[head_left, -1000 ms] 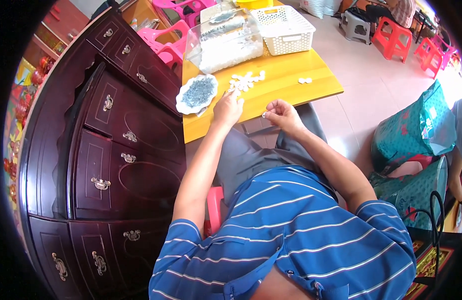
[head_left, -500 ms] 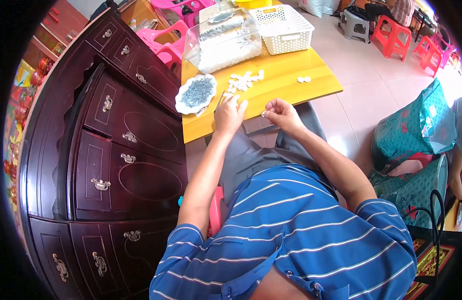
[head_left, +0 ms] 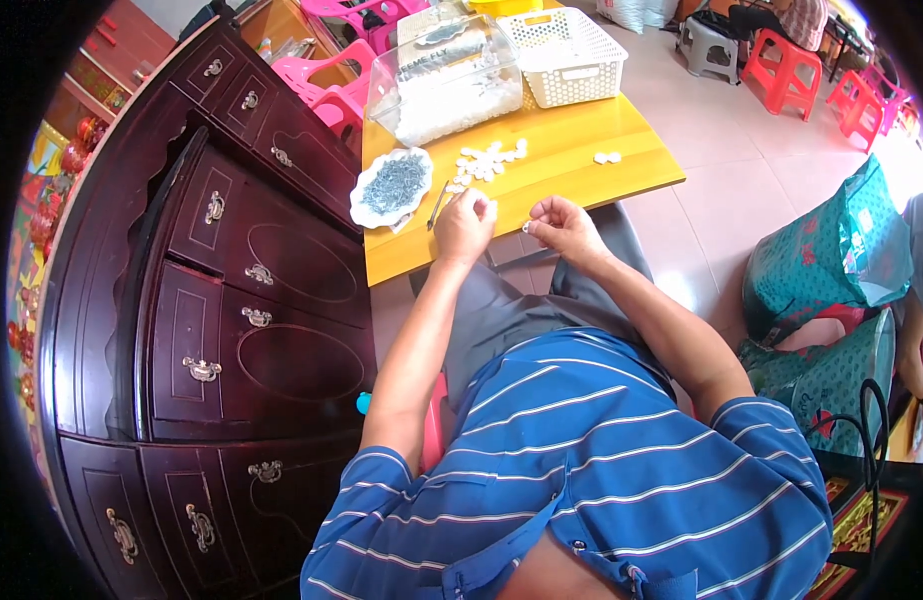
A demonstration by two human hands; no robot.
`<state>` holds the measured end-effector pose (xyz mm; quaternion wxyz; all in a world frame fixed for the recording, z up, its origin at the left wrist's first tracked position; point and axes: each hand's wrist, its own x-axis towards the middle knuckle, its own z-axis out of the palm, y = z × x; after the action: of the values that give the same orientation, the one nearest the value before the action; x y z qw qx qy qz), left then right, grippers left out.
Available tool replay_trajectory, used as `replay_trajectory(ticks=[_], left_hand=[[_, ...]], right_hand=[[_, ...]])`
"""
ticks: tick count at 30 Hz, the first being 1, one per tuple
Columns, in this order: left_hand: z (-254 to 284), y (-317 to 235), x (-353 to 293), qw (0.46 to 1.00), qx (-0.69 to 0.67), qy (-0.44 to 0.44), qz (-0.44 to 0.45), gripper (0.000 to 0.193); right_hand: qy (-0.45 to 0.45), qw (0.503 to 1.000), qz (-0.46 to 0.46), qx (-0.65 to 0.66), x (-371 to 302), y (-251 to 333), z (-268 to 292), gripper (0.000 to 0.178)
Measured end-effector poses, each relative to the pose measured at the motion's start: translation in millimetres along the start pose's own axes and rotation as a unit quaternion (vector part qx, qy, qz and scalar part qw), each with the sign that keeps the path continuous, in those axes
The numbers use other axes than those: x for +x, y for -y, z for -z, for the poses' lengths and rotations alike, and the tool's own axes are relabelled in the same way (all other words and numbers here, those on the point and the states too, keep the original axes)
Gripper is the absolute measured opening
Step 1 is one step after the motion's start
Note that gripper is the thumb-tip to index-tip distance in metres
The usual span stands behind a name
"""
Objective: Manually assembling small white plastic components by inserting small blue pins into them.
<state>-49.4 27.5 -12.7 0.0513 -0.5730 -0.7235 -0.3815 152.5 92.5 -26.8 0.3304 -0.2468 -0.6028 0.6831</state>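
My right hand (head_left: 570,235) is closed at the table's near edge, pinching a small white piece (head_left: 527,227) between thumb and fingertips. Close beside it on the left, my left hand (head_left: 465,228) has its fingers curled together; anything in them is too small or hidden to make out. Just past that hand lies a loose cluster of small white round pieces (head_left: 487,164). A thin dark tool (head_left: 438,206) rests by its wrist side. To the left, a scalloped white dish (head_left: 359,208) holds many tiny dark grey pieces (head_left: 397,184). Two or so white pieces (head_left: 607,158) lie apart at the right.
On the yellow table (head_left: 572,130) stand a clear plastic box (head_left: 447,85) of white items and a white perforated basket (head_left: 577,82). A dark wooden cabinet (head_left: 282,250) borders the left. Teal bags (head_left: 817,260) and red stools (head_left: 782,75) are on the right.
My left hand has drawn back from the white cluster toward me, and its fingers have curled in. My right hand stays in place with the white piece.
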Motion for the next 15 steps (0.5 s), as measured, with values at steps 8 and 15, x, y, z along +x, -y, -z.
replay_trajectory(ticks=[8, 15], left_hand=[[5, -7, -11, 0.941, -0.331, 0.007, 0.075, 0.01], [16, -17, -20, 0.913, -0.371, 0.14, 0.093, 0.015]], right_hand=[[0.003, 1.0, 0.001, -0.024, 2, -4, 3, 0.013], [0.011, 0.999, 0.002, -0.034, 1, -4, 2, 0.012]])
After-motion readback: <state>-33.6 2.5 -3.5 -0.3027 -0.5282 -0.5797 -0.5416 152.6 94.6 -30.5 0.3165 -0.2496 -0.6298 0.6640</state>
